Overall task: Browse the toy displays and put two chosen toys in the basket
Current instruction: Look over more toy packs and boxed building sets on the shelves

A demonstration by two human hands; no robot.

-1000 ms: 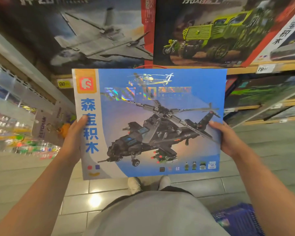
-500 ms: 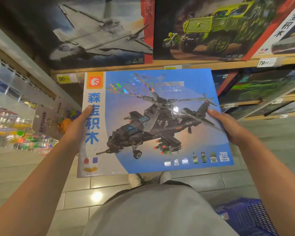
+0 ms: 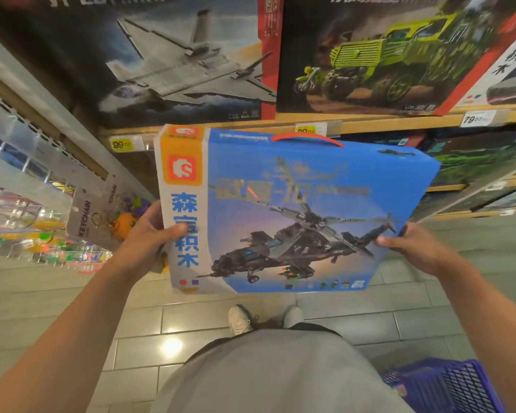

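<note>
Seen from above: grey shirt (image 3: 268, 374) at the bottom edge, two pale shoes (image 3: 240, 320) on a grey tiled floor (image 3: 57, 299), a ceiling light mirrored in one tile. At the bottom right corner, part of a blue plastic basket (image 3: 456, 386) standing on the floor, contents too blurred to tell.

Held up in front, clear of floor and shelving: a large flat blue toy box (image 3: 295, 210) printed with a dark helicopter, an orange logo panel and blue Chinese characters down its white left strip, a red carry handle (image 3: 307, 140) along its top edge. Tilted, right side lower. Left hand (image 3: 149, 236) clamped on the box's left edge, thumb across the front over the characters, fingers behind. Right hand (image 3: 411, 248) gripping the lower right edge, thumb on the front beside the helicopter's tail.

Left of the box, hanging keychain cards (image 3: 87, 216), one with an orange figure, and blurred bright packets on wire racks.

Behind the box, a wooden shelf (image 3: 370, 122) with price tags on its front edge, a yellow one reading 99 (image 3: 121, 143) and a white one reading 79.00 (image 3: 475, 118). Standing on it, a dark box showing a grey jet (image 3: 173, 64) and, just beside it to the right, a box showing a green armoured truck (image 3: 393, 55). More boxes on lower shelves at right, blurred.
</note>
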